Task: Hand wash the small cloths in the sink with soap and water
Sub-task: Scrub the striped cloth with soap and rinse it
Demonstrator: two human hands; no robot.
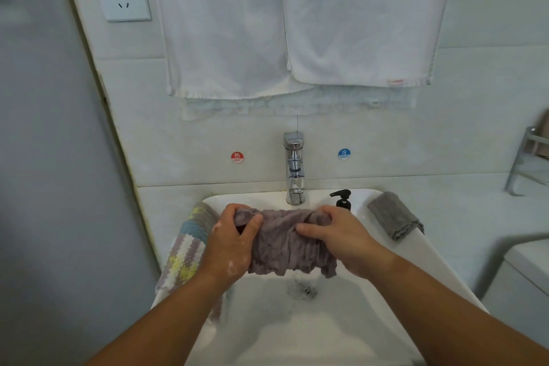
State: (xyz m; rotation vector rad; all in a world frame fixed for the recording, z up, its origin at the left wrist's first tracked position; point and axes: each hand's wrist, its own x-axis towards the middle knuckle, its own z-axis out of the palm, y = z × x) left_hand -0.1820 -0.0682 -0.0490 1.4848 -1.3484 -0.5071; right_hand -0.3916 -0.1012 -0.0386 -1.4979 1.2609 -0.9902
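Cloth [285,244] of a greyish mauve is stretched between the two hands above the sink [371,291], below the faucet [294,169] and over the drain [303,290], so drips and foam fall into the bowl rather than onto the surface around it. The left hand [234,235] grips one end, fingers curled over the top and thumb pressed into the front. The right hand [335,239] bunches the other end the same way, its thumb pointing inward toward the left hand. Holding both ends gathered leaves a slack middle span, which I judge suits rubbing one fistful against the other. The cloth's long axis runs side to side, from hand to hand and roughly parallel to the back wall, with its loose lower edge hanging toward the drain. White suds [231,264] on the left wrist suggest soap is already worked in. Just beyond the right hand stands a black soap pump [342,199], within easy reach. Farther out on that side a folded grey cloth [395,215] lies on the sink's rim, and outside the left hand a striped cloth [187,246] drapes over the opposite rim. Whether those two are washed or waiting I cannot tell. The held cloth hides whether water is running.
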